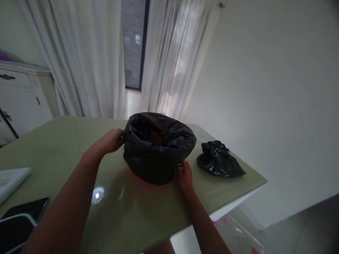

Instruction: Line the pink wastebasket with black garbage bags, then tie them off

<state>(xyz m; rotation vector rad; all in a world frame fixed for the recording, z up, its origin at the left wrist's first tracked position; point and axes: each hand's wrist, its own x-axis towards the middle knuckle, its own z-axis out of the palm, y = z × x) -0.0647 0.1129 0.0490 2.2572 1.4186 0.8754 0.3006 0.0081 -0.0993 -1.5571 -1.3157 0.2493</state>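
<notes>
A bin (156,165) lined with a black bag (161,141) stands on the green worktop (66,141), near its far right part. The bag's mouth is folded down over the rim and something brownish shows inside; a sliver of pink shows at the bin's base.

The left hand (112,140) grips the bag's edge at the left rim, fingers curled around the plastic. The right hand (184,176) is at the lower right side of the bin, fingers pinching the hanging plastic against the wall; the fingertips are partly hidden, so how firm the pinch is I cannot tell.

A second, knotted black bag (219,160) lies just right of the bin, apart from it and close to the worktop's right edge. At the near left are a white book (12,178) and a dark phone (28,208).

The risks I judge from this:
- The plastic looks thin and stretched over the rim; a hard tug by either hand could tear it or pull it off, dropping the contents.
- The worktop looks glossy, so a sideways pull could slide or tip the bin.
- A push to the right could nudge the knotted bag off the edge.
</notes>
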